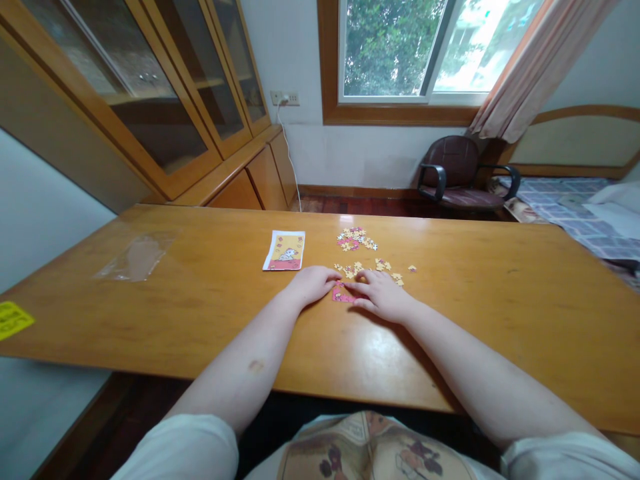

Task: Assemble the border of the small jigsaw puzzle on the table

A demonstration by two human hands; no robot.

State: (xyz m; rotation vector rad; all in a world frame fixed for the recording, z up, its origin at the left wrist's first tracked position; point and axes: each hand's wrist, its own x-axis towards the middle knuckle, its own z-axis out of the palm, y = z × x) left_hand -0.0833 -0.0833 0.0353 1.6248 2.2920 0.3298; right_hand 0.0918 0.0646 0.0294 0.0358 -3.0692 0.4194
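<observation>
On table (475, 300) | left hand (313, 283) by pink pieces (343, 298), can't tell grip | right hand (383, 295) over them, fingers apart | best align, press flat

your pink puzzle section (343, 295) is lying flat, partly covered; beyond it, loose yellowish pieces (380, 265) are lying scattered, your pink-and-yellow pile (354, 235) sitting farther off.

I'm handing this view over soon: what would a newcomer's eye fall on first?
Probably the left hand and right hand, close together at the pink jigsaw pieces near the middle of the wooden table. Next, the loose yellowish jigsaw pieces beyond them, and the yellow-and-pink picture card to the left. Above, the bright window also draws attention.
</observation>
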